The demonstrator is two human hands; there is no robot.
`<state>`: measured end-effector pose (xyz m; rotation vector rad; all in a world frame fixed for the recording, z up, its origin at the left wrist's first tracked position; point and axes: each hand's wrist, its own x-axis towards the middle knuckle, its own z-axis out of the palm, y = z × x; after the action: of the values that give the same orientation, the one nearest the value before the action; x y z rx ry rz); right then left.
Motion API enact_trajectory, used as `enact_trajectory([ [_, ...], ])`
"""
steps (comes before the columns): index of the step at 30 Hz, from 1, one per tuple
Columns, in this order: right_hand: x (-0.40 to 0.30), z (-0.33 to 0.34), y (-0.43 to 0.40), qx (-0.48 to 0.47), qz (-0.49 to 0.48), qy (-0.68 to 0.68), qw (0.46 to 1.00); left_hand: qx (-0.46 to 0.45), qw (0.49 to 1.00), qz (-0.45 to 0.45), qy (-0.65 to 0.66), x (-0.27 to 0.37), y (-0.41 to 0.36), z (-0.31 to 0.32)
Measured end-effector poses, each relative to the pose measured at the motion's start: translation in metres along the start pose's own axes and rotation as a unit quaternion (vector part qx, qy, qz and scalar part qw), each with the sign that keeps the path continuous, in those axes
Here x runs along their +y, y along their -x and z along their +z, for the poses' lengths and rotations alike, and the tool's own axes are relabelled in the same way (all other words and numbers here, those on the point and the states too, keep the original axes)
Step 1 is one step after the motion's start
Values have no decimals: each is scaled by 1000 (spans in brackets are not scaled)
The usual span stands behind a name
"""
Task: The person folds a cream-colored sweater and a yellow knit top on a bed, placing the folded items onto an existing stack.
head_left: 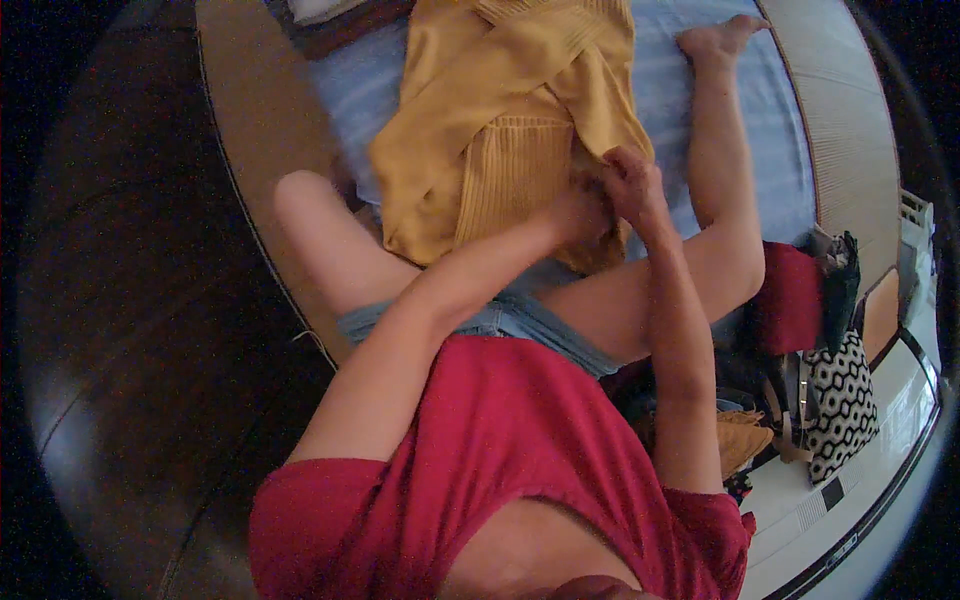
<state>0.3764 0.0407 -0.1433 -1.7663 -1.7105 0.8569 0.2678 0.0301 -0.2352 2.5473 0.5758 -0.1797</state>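
Observation:
A mustard-yellow knit sweater (517, 75) lies spread between my legs on a blue sheet (757, 150). Its sleeves are folded across the body, and a ribbed part (517, 172) shows near me. My right hand (634, 184) pinches the garment's right edge. Reaching across from the left, my left hand (585, 210) is at the same edge, just beside the right one. It is blurred and in shadow, so its fingers and what they hold are unclear.
At the right lies a pile of clothes with a red cloth (787, 300), an orange-brown cloth (739, 439) and a black-and-white patterned fabric item (841, 409). A white plastic item (915, 225) stands beyond. A tan mat border (259, 112) edges the sheet beside a dark brown surface (135, 262).

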Motion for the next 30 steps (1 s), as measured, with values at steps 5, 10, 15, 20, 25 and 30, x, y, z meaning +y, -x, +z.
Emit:
enact_trajectory([
  [5, 43, -4, 6, -111, 76, 183, 974, 216, 950, 209, 84, 30, 60, -17],
  [10, 22, -11, -18, -164, 113, 227, 953, 292, 950, -68, 83, -28, 132, -29],
  [15, 62, 11, -42, 23, 27, 179, 983, 403, 854, -326, -50, -86, 174, -50],
  [20, 72, 12, -43, 13, -77, 185, 980, 230, 942, -237, -52, -65, 186, -59],
  [25, 45, -24, -12, -68, 5, 380, 922, 186, 966, -182, 9, -88, 235, -67],
  [30, 52, -42, 5, -117, 300, 141, 936, 348, 901, -254, 56, -122, 241, -44],
])
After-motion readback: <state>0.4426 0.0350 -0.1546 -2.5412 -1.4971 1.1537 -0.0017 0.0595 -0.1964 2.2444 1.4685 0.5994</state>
